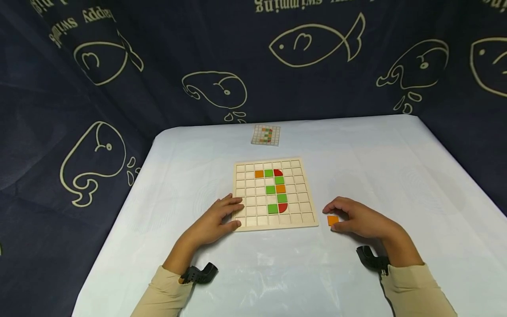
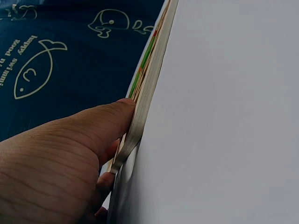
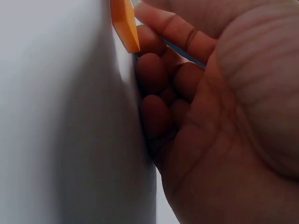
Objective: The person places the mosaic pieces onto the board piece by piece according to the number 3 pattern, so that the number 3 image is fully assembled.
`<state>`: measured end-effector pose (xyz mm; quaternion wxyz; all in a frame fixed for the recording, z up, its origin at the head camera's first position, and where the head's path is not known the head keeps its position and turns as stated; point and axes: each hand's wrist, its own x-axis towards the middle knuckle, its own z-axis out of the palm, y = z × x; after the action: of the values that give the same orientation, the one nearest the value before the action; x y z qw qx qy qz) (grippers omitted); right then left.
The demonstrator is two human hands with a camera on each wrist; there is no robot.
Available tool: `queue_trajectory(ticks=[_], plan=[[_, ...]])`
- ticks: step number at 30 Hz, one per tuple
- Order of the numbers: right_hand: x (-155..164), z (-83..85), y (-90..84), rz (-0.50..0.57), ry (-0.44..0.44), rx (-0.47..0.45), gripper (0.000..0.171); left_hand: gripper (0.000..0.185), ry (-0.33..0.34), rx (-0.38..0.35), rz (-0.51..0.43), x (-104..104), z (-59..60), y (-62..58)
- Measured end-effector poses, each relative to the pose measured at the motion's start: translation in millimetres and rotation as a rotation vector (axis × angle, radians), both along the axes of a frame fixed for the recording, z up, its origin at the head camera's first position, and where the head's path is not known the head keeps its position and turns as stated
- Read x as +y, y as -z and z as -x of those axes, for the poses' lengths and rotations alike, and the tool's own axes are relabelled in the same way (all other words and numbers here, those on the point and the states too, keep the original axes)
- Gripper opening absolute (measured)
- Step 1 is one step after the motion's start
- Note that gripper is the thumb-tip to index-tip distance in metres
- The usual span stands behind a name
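Observation:
A square wooden grid board [image 1: 295, 219] lies flat on the table, with orange, green and red tiles in some cells. The red tiles [image 1: 283, 208] have a rounded corner; the green [image 1: 282, 198] and orange [image 1: 280, 189] ones are square. My left hand [image 1: 215, 222] rests at the board's left edge, fingers spread over its border and thumb at the near corner. In the left wrist view the thumb [image 2: 112, 119] touches the board's side. Right of the board, my right hand [image 1: 362, 219] has its thumb and forefinger curled about a loose orange square tile [image 1: 332, 220] at table level.
Behind the board lies a small card [image 1: 266, 135] printed with a grid and a coloured pattern. A white cover [image 1: 277, 273] spreads over the table. Dark cloth [image 1: 166, 53] with fish and whale drawings hangs behind. Each wrist wears a black mount [image 1: 203, 274].

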<state>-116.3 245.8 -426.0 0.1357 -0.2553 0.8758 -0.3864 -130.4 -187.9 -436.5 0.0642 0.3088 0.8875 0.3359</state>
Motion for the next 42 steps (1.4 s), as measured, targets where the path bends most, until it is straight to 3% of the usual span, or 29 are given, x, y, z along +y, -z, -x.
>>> queue_trajectory(ticks=[8, 18, 42], plan=[[0.5, -1.8, -0.8, -0.007, -0.014, 0.058, 0.027, 0.050, -0.002, -0.008, 0.004, 0.4, -0.1, -0.6], [0.0, -3.2, -3.9, -0.018, -0.012, 0.051, 0.035, 0.050, -0.002, -0.023, 0.014, 1.3, 0.6, -1.5], [-2.8, -0.5, 0.3, -0.053, -0.019, 0.107, 0.034, 0.049, -0.006, -0.022, 0.013, -0.2, 0.0, -1.0]])
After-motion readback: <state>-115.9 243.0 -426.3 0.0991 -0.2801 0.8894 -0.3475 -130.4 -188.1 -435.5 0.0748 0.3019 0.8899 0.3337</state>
